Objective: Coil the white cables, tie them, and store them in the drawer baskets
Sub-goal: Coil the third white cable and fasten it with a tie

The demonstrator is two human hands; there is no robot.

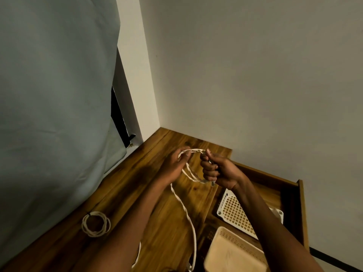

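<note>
The white cable (pixel 191 174) I am coiling hangs between my two hands above the bench (pixel 155 203). My right hand (pixel 216 171) has its fingers curled tight round the gathered loops, near the open drawer (pixel 279 185). My left hand (pixel 174 163) pinches the top of the loop, its fingers bent round the strand. The short stretch between the hands runs nearly level, left to right, and the loop sags below it. From under my left hand the loose tail (pixel 188 216) drops toward me, lying lengthwise along the bench and off its near edge, so the slack to wind in comes from my side and the left hand is nearer it. I judge the coil only partly made.

I count two cables: this one, and one finished coil (pixel 96 224) lying flat on the bench to my left, well apart from my hands. In the drawer sit two baskets, a white one (pixel 233 211) tilted behind and a beige one (pixel 233 250) nearer me.
</note>
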